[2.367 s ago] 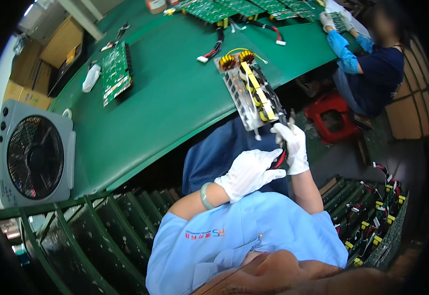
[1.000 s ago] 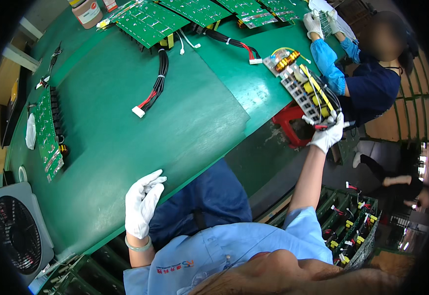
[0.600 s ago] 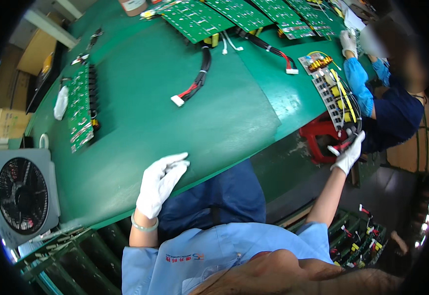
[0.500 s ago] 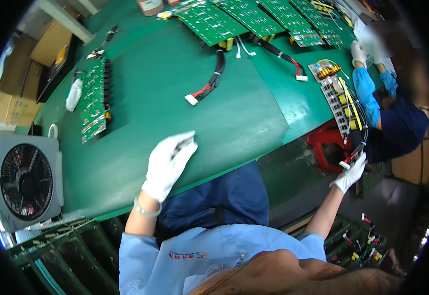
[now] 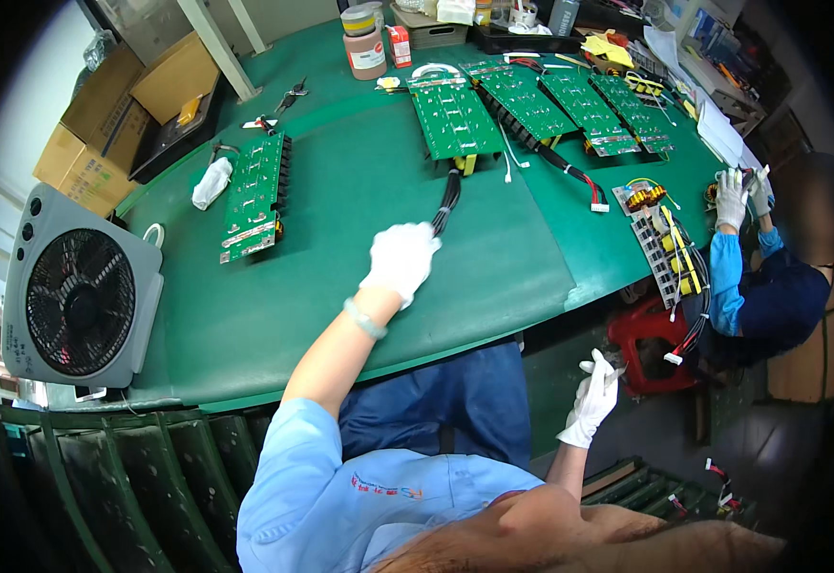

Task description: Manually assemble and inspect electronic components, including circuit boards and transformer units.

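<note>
My left hand (image 5: 401, 262), in a white glove, is closed around the lower end of a black cable bundle (image 5: 448, 201). The bundle comes out from under a green circuit board (image 5: 455, 119) on the table; its plug end is hidden by the glove. My right hand (image 5: 592, 401), gloved too, is off the table's front edge with its fingers apart and nothing seen in it. To the right of the held cable, another black cable (image 5: 570, 171) with red wires and a white connector hangs from the neighbouring board (image 5: 527, 103).
A separate green board (image 5: 256, 201) lies at left beside a grey fan (image 5: 83, 296). A board with yellow parts (image 5: 660, 248) overhangs the right edge, near a co-worker's gloved hands (image 5: 734, 199). Jars (image 5: 366, 55) stand at the back. A red stool (image 5: 651, 344) is below.
My left hand has moved forward and right from bare table onto the cable. My right hand has drawn back left, away from the hanging connector on the right. The view has shifted.
</note>
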The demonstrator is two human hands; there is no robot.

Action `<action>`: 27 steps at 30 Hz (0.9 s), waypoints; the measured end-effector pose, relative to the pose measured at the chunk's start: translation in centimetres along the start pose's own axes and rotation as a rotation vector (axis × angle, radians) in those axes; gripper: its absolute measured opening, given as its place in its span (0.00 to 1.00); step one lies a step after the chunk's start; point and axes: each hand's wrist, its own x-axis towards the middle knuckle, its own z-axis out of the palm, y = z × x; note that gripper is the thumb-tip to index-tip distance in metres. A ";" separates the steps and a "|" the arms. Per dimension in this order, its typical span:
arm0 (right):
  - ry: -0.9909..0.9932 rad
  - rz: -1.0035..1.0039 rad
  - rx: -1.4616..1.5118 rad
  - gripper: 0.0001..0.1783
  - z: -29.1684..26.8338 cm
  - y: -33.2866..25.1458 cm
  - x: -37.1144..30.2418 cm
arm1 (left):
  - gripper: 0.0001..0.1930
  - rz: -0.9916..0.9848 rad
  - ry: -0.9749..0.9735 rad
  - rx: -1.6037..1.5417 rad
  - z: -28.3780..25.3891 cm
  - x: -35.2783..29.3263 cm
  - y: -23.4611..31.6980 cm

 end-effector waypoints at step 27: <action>-0.556 -0.106 -0.180 0.14 11.5 -3.8 -1.5 | 0.24 -0.398 0.575 -0.159 -5.0 -22.9 -11.2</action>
